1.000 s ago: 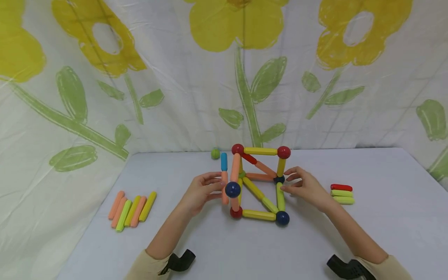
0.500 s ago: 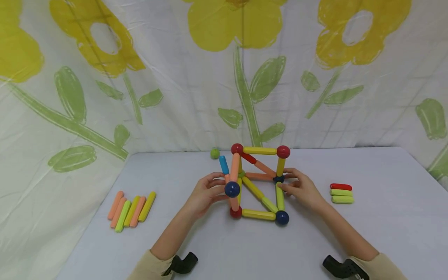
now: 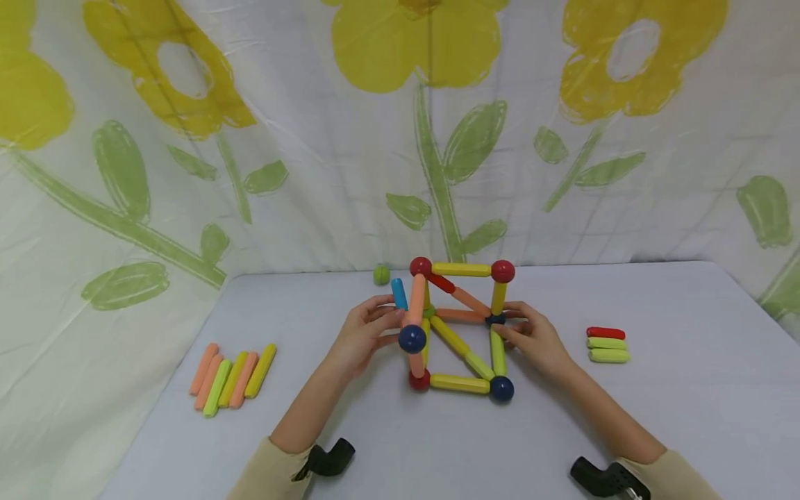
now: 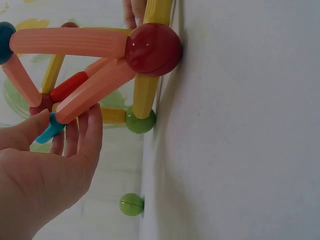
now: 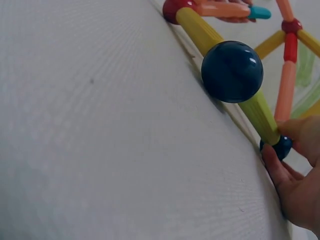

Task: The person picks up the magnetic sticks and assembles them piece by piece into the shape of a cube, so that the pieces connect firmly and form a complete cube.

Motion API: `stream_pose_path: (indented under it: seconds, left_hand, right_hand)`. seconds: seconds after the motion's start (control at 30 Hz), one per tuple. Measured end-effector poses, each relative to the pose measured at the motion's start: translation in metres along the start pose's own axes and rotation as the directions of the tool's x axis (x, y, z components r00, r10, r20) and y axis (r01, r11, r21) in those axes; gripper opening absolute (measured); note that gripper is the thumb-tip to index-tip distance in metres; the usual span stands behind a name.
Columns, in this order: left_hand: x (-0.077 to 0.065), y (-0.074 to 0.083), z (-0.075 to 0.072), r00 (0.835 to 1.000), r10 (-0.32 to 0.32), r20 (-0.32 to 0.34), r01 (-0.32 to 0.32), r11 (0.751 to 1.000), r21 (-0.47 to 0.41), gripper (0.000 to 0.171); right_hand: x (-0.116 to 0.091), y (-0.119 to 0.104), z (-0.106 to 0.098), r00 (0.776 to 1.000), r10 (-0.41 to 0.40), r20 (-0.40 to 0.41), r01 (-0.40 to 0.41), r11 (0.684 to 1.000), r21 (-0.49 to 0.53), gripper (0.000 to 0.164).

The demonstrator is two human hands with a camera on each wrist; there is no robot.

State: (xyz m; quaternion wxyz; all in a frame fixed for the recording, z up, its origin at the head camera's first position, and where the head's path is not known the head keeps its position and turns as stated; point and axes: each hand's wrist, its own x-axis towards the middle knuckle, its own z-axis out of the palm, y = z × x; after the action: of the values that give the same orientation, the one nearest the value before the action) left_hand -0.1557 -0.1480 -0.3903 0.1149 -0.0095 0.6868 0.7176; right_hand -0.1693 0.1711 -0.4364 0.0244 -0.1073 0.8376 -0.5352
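A frame of magnetic rods and balls, with a yellow rod (image 3: 459, 384) along its front, stands on the table. My left hand (image 3: 362, 337) pinches a blue rod (image 4: 49, 131) joined end to end with a peach rod (image 4: 92, 90). That pair slants across the frame's left side, its peach end right at the lower red ball (image 4: 154, 50). On the other side, my right hand (image 3: 540, 340) pinches the far navy ball (image 5: 276, 148), where a lime rod (image 5: 260, 117) meets it. The head view hides most of the held peach rod behind the frame.
Several loose rods, among them a yellow rod (image 3: 260, 371), lie side by side at the left. To the right are a red rod (image 3: 605, 333) and two lime ones. A loose green ball (image 3: 381, 275) sits by the table's back edge, before a flowered curtain (image 3: 300, 208).
The blue and peach rods have tipped from upright to a slant, their top leaning left, as my left hand shifted. My right fingers have closed in on the frame's right corner.
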Motion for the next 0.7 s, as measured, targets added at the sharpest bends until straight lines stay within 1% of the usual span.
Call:
stream_pose_path:
  seconds: [0.13, 0.3, 0.43, 0.6, 0.7]
  left_hand:
    - [0.003, 0.007, 0.001, 1.0, 0.03, 0.003, -0.03, 1.0, -0.001, 0.041]
    - [0.004, 0.009, 0.007, 0.998, 0.048, 0.03, -0.049, 0.998, 0.025, 0.043]
    - [0.005, 0.011, 0.009, 0.997, 0.051, 0.05, -0.052, 0.998, 0.034, 0.044]
    - [0.006, 0.012, 0.01, 0.997, 0.041, 0.061, -0.044, 0.998, 0.046, 0.042]
    - [0.007, 0.014, 0.01, 0.997, 0.047, 0.069, -0.051, 0.997, 0.062, 0.042]
  right_hand:
    - [0.0, 0.0, 0.001, 1.0, 0.002, -0.001, -0.002, 1.0, 0.004, 0.043]
    - [-0.001, -0.001, 0.001, 1.0, 0.011, -0.009, -0.011, 1.0, -0.005, 0.042]
    - [-0.001, -0.001, 0.001, 1.0, 0.013, -0.012, -0.013, 1.0, -0.009, 0.042]
    - [-0.001, 0.001, 0.001, 1.0, 0.005, -0.013, -0.005, 1.0, -0.012, 0.042]
    - [0.0, 0.002, 0.001, 1.0, 0.004, -0.012, -0.004, 1.0, -0.01, 0.042]
